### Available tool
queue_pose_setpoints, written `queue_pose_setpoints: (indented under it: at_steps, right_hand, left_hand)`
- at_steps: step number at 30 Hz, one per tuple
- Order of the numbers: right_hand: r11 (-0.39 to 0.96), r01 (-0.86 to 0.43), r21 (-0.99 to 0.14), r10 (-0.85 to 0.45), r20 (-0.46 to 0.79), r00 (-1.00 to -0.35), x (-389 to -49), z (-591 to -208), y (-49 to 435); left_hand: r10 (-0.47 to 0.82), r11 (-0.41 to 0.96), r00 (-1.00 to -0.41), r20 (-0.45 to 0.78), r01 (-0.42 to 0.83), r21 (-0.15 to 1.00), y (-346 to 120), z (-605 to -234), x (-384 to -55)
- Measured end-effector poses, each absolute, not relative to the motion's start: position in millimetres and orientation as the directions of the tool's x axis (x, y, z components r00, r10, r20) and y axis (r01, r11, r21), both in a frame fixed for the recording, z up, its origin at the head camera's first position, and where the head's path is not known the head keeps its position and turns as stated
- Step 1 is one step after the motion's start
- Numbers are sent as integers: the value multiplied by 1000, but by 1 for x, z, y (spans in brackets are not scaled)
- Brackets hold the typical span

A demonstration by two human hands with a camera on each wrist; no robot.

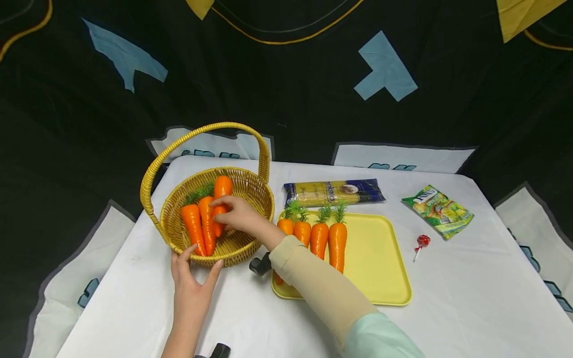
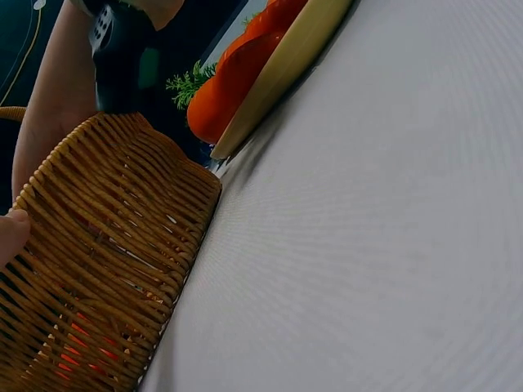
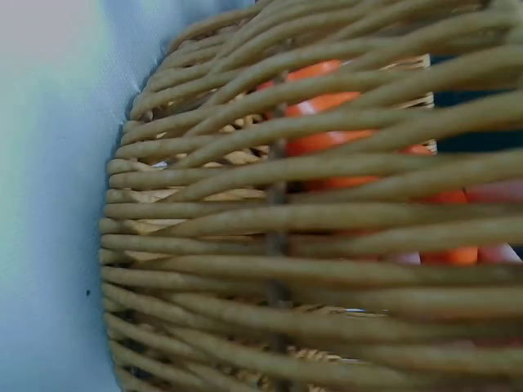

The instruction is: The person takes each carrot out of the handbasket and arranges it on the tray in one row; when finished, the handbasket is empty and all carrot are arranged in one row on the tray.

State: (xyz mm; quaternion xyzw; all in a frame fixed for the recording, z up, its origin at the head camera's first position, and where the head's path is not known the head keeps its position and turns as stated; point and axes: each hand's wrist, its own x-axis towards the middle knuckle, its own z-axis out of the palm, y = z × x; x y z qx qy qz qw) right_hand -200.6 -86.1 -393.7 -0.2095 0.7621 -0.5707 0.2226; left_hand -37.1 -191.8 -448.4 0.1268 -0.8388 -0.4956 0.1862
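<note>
A yellow wicker basket [image 1: 250,199] with a tall arched handle holds several orange carrots [image 1: 192,228] with green tops. My right hand [image 1: 239,215] reaches in over the basket's right rim and pinches a carrot [image 1: 218,226] between fingers and thumb. Through the weave in the right wrist view, orange carrot [image 3: 327,155] shows beside the fingertips [image 3: 494,192]. At the near rim, my left hand [image 1: 192,283] holds the basket, fingertips over the edge and thumb spread along the outer wall. The left wrist view shows the thumb [image 2: 12,235] against the wicker side [image 2: 106,237].
Right of the basket, a yellow tray [image 1: 376,258] bears a row of carrots [image 1: 337,243], partly covered by my right forearm. Behind it lies a pasta packet [image 1: 333,193]. A green pouch [image 1: 438,211] and a red lollipop [image 1: 422,242] lie farther right on the white table.
</note>
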Motion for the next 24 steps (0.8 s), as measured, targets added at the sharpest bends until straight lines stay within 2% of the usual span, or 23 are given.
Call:
queue_pose_setpoints:
  at_steps: [8,16,24]
  right_hand:
    - [179,-205,-962,-579,66,-813,-187,-379,-50]
    - [99,-162,-982,-560,79,-825,-166,-364,1]
    - [100,-132,-986,-467,71,-881,-146,-368,63]
  left_hand:
    - [-388,475,-902,189,-21,879,-191,-450,-36]
    - [-392,464,-900,188,-17,886,-191,-449,-36]
    - [-389,471,-895,216,8,882,-191,-451,-39]
